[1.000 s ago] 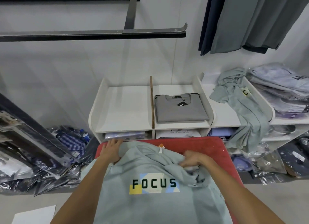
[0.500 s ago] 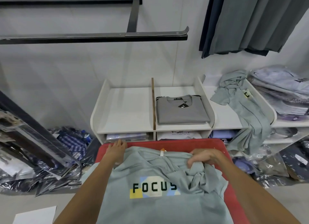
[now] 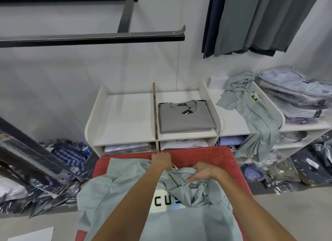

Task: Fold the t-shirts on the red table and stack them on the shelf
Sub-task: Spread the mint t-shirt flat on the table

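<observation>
A pale green t-shirt (image 3: 115, 201) with a printed chest logo lies face up on the red table (image 3: 206, 156). My left hand (image 3: 161, 159) holds the shirt at the collar near the table's far edge. My right hand (image 3: 204, 172) grips a bunched fold of the shirt's right shoulder and sleeve. My left forearm hides part of the logo. Behind the table stands a white shelf (image 3: 125, 118) with a folded grey t-shirt (image 3: 185, 120) in its right compartment. Another pale green t-shirt (image 3: 255, 118) hangs crumpled over the shelf to the right.
Stacks of bagged shirts (image 3: 294, 95) fill the far right shelf. Plastic-wrapped garments (image 3: 59, 167) litter the floor on both sides of the table. A black metal rail (image 3: 93, 38) juts from the wall above. Dark clothes (image 3: 251, 19) hang at top right.
My left hand moved right from the shirt's left shoulder to the collar. My right hand pulled the bunched fabric inward toward the middle.
</observation>
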